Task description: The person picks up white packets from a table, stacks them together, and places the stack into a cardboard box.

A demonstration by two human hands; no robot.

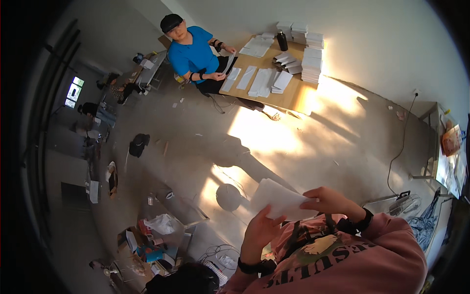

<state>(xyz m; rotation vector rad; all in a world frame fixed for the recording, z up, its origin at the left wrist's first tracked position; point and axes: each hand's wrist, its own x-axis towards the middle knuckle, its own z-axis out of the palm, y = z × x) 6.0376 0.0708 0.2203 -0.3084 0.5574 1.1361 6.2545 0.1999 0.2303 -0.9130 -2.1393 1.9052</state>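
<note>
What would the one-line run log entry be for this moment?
left hand: holds white sheet lower edge | right hand: grips its right edge | sheet: raised above floor | co-worker: seated at wooden table

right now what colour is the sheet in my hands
White; the sheet shows best in the head view, held by the left hand and right hand.

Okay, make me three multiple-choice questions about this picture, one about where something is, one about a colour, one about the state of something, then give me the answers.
1. Where are the tall stacks of white sheets?
A. on the wooden table
B. on the floor
C. on a chair

2. What colour is the seated person's shirt?
A. red
B. blue
C. green

3. How is the white sheet held?
A. lying on the floor
B. in one hand only
C. between both hands

Answers:
A, the stacks of white sheets stand on the wooden table.
B, the shirt is blue.
C, the left hand and right hand both grip the white sheet.
</note>
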